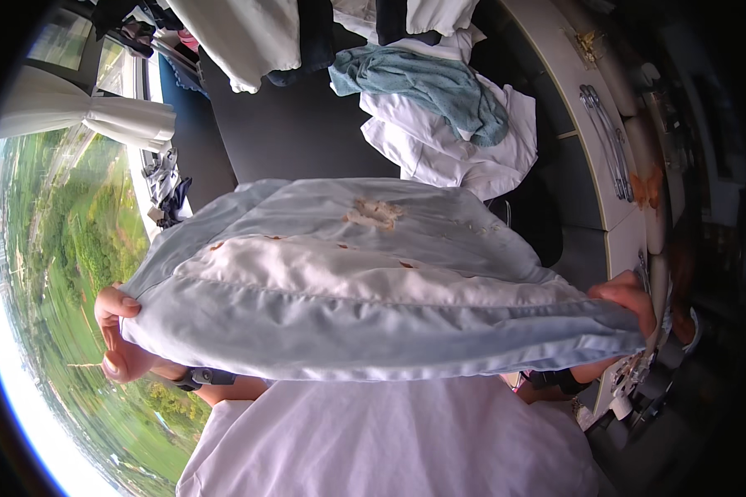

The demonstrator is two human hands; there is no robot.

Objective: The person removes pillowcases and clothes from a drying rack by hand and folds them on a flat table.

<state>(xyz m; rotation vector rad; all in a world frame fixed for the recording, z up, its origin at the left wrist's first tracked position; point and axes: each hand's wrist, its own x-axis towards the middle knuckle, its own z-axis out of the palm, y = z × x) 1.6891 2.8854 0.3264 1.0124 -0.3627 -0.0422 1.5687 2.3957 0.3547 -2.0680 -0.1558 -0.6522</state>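
Observation:
A light blue-grey cloth piece (360,335), with a white band and brown and beige decoration on it, is stretched across the view in front of my body. Its left corner is gripped between the thumb and fingers of my left hand (121,332). At the other end my right hand (625,301) grips the cloth, its fingers partly hidden by the fabric. Whether the cloth is a pillowcase or a garment I cannot tell. Both wrists wear dark bands.
Beyond the cloth is a dark table (304,136). White garments (447,149) and a teal cloth (423,87) lie heaped at its right. More clothes (248,37) are at the top. A window with a white curtain (124,118) is left; white drawers (597,155) stand right.

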